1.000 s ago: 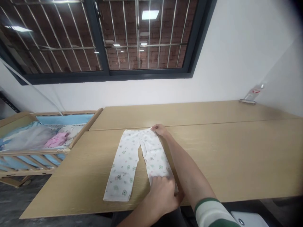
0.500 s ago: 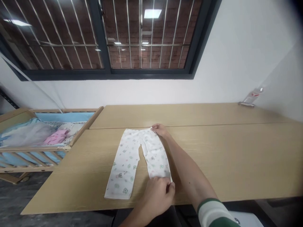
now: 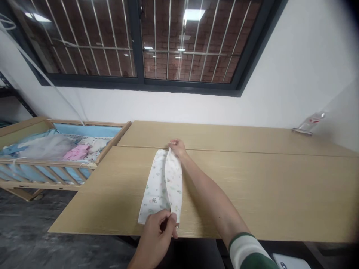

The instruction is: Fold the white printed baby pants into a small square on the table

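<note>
A pair of small white baby pants (image 3: 155,190) with a pale animal print lies on the wooden table near its front edge. The right leg is lifted and partly folded over the left one. My left hand (image 3: 158,229) pinches the cuff of that leg at the near end. At the far end my right hand (image 3: 177,147) grips the waistband corner, its arm stretched along the right side of the pants.
The table (image 3: 252,186) has a seam running across it. On the left stands a wooden crib (image 3: 109,144) with blue lining and a pink cloth (image 3: 77,152) inside. A clear package (image 3: 308,123) rests at the back right. A barred window (image 3: 140,48) is above.
Both hands have moved left, carrying the right leg of the pants over toward the other leg. The gap between the legs has closed, and the camera view has shifted slightly.
</note>
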`<state>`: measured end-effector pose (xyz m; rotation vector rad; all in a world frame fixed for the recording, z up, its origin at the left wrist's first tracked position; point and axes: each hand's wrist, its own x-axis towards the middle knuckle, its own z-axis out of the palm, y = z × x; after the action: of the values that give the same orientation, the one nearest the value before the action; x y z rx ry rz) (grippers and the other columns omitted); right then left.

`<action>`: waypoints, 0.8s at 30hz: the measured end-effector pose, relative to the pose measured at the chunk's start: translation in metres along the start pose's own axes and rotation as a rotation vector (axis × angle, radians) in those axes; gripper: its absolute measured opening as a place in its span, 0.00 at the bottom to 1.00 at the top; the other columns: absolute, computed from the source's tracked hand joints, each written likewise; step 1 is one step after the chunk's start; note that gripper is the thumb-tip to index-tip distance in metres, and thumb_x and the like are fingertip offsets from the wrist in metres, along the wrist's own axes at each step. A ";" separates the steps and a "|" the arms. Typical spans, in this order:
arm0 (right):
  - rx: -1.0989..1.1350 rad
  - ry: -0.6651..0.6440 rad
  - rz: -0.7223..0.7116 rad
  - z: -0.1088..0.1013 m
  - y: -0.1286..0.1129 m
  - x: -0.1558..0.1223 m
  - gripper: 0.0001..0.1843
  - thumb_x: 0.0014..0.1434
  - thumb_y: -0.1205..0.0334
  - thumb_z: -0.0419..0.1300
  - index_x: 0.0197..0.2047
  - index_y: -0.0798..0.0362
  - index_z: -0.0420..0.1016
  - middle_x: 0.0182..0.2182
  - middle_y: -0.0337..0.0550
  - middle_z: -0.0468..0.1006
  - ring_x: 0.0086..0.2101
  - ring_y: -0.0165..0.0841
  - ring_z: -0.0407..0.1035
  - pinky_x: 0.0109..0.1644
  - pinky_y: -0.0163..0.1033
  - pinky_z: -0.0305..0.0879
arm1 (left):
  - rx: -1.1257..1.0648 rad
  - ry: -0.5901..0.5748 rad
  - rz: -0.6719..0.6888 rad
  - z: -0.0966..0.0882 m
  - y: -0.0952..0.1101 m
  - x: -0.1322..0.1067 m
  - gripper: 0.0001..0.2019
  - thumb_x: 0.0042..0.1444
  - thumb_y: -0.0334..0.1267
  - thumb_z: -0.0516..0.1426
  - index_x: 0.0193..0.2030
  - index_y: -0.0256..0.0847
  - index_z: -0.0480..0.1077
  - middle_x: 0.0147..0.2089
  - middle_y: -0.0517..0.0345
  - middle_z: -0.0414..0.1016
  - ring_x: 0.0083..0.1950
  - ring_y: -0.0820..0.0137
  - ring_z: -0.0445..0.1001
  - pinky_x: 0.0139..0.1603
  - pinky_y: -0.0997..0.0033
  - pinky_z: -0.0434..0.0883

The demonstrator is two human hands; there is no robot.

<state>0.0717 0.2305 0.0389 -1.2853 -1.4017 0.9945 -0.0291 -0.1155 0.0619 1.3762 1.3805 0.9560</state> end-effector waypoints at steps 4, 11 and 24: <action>-0.094 -0.002 -0.059 0.038 0.000 -0.006 0.10 0.50 0.64 0.64 0.38 0.52 0.72 0.26 0.32 0.71 0.28 0.28 0.69 0.34 0.32 0.66 | 0.131 0.115 -0.024 -0.027 -0.029 -0.009 0.25 0.65 0.57 0.48 0.22 0.44 0.63 0.20 0.60 0.69 0.25 0.69 0.69 0.28 0.71 0.61; -0.273 -0.027 -0.111 0.072 0.007 -0.011 0.06 0.51 0.66 0.63 0.35 0.50 0.72 0.28 0.33 0.75 0.32 0.30 0.71 0.41 0.34 0.65 | 0.531 0.269 -0.030 -0.058 -0.072 -0.015 0.19 0.66 0.48 0.48 0.25 0.44 0.64 0.22 0.62 0.71 0.27 0.69 0.72 0.30 0.71 0.59; -0.448 -0.455 -0.534 0.049 -0.034 -0.082 0.11 0.66 0.58 0.59 0.48 0.53 0.75 0.48 0.48 0.80 0.49 0.37 0.73 0.56 0.43 0.66 | 1.019 0.618 0.610 -0.023 -0.057 -0.039 0.18 0.63 0.44 0.56 0.56 0.38 0.69 0.52 0.47 0.79 0.50 0.60 0.77 0.49 0.63 0.70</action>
<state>0.0153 0.1473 0.0515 -0.9194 -2.2699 0.6363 -0.0694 -0.1563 0.0162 2.5011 2.1210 1.1747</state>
